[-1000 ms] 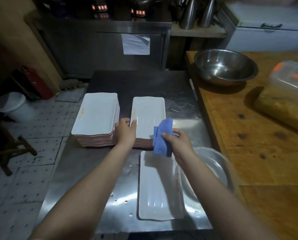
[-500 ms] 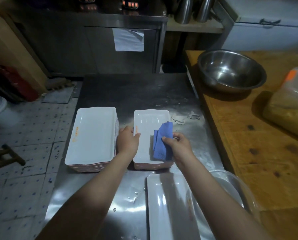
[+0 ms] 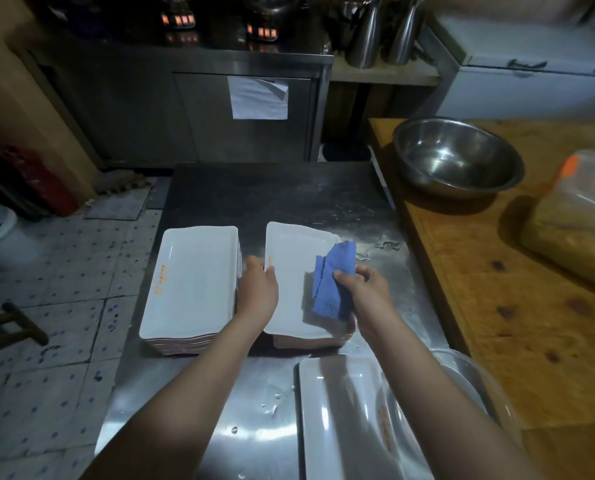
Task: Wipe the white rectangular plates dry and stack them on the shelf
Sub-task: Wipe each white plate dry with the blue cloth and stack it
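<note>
Right hand (image 3: 368, 292) pinches a crumpled blue cloth (image 3: 332, 285) against the right half of a white rectangular plate (image 3: 290, 271), thumb & fingers curled round the fabric. Left hand (image 3: 259, 289) grips the plate's left rim, thumb on top beside a small orange mark. Plate is glossy, shallow, w/ raised rim, topping a short stack on the wet stainless-steel desk (image 3: 271, 195). Just left: a taller stack of matching plates (image 3: 192, 282), edges pinkish-brown. Nearer the camera, another white plate (image 3: 341, 410) lies flat. Round steel bowl (image 3: 457, 157) sits on the wooden desk (image 3: 496, 306) at right.
</note>
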The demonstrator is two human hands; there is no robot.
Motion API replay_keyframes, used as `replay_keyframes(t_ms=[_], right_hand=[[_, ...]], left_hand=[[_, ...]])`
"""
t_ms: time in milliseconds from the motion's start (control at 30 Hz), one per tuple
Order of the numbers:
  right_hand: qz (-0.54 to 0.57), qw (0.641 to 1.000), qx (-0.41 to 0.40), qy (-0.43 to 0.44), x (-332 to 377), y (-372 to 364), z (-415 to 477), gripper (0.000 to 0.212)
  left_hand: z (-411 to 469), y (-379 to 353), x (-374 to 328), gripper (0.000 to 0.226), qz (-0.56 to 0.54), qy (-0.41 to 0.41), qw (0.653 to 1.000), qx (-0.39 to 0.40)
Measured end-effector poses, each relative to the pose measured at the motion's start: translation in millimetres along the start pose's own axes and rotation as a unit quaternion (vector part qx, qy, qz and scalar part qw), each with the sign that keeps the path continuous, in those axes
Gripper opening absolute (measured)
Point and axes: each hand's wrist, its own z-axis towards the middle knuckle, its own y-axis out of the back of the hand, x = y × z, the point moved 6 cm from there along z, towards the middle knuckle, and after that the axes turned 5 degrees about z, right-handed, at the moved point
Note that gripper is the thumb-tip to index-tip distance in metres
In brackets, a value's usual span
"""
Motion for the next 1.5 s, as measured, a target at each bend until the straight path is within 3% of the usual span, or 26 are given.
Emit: replay_keyframes(t_ms=[233, 400, 500, 667, 900, 1033, 1067, 1200, 1233, 1367, 1500], right_hand=[[0.005, 0.994, 0.100, 0.041, 24, 1, -27, 0.016], [-0.034, 0.987, 0.140, 0.066, 28, -7, -56, 0.018], [-0.076, 0.984, 0.142, 0.071, 22, -3, -73, 0.020], [-0.213, 0.957, 0.096, 0.171, 26, 16, -104, 0.027], [-0.347, 0.893, 0.035, 0.285, 26, 47, -149, 0.042], [-0.437, 0.813, 0.025, 0.384, 27, 57, -173, 0.048], [-0.449, 0.791, 0.058, 0.410, 26, 56, -180, 0.045], [-0.567, 0.614, 0.200, 0.511, 6, 42, -213, 0.046], [-0.573, 0.607, 0.195, 0.514, 4, 42, -215, 0.048], [-0.586, 0.644, 0.175, 0.459, 5, 35, -196, 0.051], [-0.640, 0.622, 0.107, 0.439, 15, 29, -176, 0.052]], left_hand=[[-25, 13, -10, 0.019, -0.094, 0.015, 0.995, 0.023], [-65, 14, -26, 0.039, -0.130, 0.009, 0.989, 0.063], [-94, 15, -30, 0.042, -0.159, 0.026, 0.984, 0.078], [-141, 16, -32, 0.037, -0.220, 0.034, 0.972, 0.074], [-200, 8, -32, 0.031, -0.284, 0.047, 0.956, 0.060], [-222, 4, -30, 0.033, -0.307, 0.046, 0.949, 0.060], [-227, 4, -29, 0.033, -0.314, 0.048, 0.946, 0.059], [-245, 5, -25, 0.034, -0.316, 0.041, 0.946, 0.051], [-249, 5, -26, 0.035, -0.311, 0.031, 0.949, 0.044], [-264, 7, -29, 0.038, -0.301, -0.005, 0.954, 0.009], [-270, 8, -22, 0.034, -0.289, -0.009, 0.957, 0.007]])
